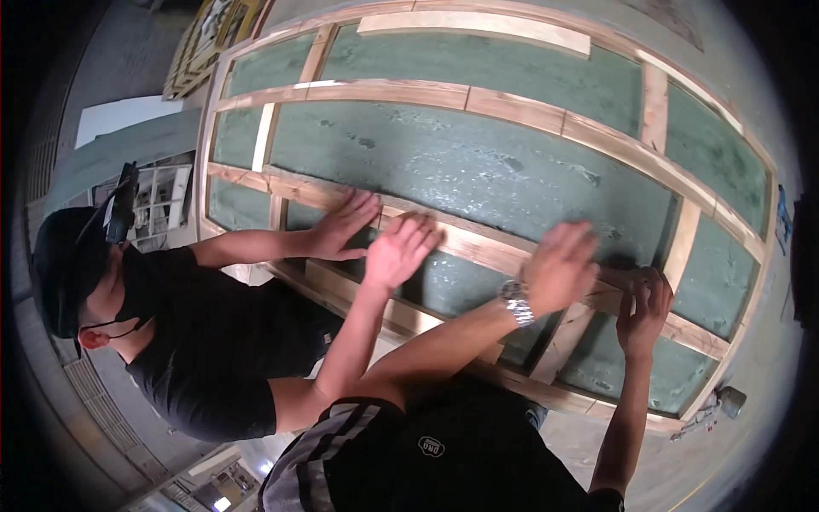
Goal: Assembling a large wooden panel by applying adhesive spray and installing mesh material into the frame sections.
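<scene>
Mottled green surface point(409, 145), wooden lattice frame point(515, 108) lying on it

The rails point(478, 245) are bare matt wood; the panel point(409, 154), patchily glossy; the wristwatch point(516, 304), shiny metal.

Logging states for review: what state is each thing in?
Beam: lying lengthwise.
Left hand: blurred over beam, contact unclear.
Right hand: curled at beam, grip unclear.
Wristwatch: worn, left wrist.
Co-worker's hands: on beam.
Wooden frame: crossbars in place.
Green panel: glossy, blotched.

Left fingers point(580, 236) a blur, wooden rail point(486, 247) partly hidden beneath, right sleeve point(607, 501) cut off below.
</scene>
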Demonstrator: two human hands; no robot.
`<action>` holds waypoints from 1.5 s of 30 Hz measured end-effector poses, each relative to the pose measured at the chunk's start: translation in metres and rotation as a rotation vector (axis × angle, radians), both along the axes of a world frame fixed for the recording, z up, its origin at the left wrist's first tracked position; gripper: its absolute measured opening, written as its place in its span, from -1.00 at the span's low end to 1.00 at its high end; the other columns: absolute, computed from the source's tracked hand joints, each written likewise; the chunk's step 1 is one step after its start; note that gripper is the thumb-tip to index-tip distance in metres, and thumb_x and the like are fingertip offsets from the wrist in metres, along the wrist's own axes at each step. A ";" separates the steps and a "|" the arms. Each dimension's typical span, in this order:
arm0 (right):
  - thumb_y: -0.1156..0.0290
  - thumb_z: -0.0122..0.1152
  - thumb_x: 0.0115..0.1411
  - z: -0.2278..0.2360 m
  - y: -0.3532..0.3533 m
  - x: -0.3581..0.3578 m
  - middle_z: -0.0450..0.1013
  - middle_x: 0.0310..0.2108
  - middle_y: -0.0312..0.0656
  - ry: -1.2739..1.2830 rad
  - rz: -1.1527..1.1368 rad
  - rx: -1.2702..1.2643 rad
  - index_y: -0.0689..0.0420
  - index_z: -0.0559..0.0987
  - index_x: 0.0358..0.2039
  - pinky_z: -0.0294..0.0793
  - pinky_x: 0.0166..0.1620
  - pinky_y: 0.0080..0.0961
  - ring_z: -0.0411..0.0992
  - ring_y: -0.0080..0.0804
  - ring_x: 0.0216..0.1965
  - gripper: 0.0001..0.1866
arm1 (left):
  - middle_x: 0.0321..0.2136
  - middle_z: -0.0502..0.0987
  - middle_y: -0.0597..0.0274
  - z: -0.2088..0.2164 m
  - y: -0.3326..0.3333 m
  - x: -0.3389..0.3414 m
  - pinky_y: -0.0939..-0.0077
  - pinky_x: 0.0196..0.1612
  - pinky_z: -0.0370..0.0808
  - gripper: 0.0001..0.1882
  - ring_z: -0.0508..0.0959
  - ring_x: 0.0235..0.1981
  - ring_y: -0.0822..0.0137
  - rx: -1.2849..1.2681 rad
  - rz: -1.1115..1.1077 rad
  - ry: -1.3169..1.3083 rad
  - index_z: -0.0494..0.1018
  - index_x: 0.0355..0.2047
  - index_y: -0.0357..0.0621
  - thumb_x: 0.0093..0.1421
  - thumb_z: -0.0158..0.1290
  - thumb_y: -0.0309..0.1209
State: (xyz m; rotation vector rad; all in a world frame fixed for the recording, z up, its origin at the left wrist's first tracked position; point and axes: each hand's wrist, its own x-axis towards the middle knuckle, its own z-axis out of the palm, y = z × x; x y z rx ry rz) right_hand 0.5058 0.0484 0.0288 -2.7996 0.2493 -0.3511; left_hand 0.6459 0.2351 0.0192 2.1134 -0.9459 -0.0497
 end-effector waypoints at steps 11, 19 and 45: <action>0.61 0.30 -0.03 0.000 -0.038 0.020 0.45 -0.08 -0.02 0.137 -0.032 0.060 0.16 0.63 -0.27 0.43 0.01 -0.11 0.41 0.04 0.00 -0.75 | -0.05 0.58 -0.02 0.014 0.060 0.039 0.13 0.03 0.51 -0.73 0.54 -0.05 -0.11 0.148 0.025 0.008 0.57 -0.12 -0.27 0.17 0.21 -0.45; 0.48 0.38 -0.01 -0.003 -0.050 0.025 0.53 -0.22 -0.13 0.280 0.106 0.329 0.09 0.65 -0.22 0.43 0.05 -0.14 0.48 -0.09 -0.08 -0.73 | -0.16 0.59 0.01 -0.003 0.027 0.070 0.08 0.08 0.48 -0.69 0.54 -0.01 -0.04 0.551 -0.357 0.162 0.61 -0.14 -0.20 0.15 0.21 -0.29; 0.31 0.38 0.06 -0.026 -0.029 0.062 0.51 -0.41 -0.18 0.505 0.059 0.435 0.01 0.64 -0.43 0.43 -0.03 -0.12 0.53 -0.12 -0.20 -0.89 | -0.41 0.59 0.09 -0.021 0.042 0.109 0.19 -0.21 0.53 -0.81 0.60 -0.32 0.02 0.483 -0.412 0.378 0.67 -0.31 -0.12 0.13 0.30 -0.30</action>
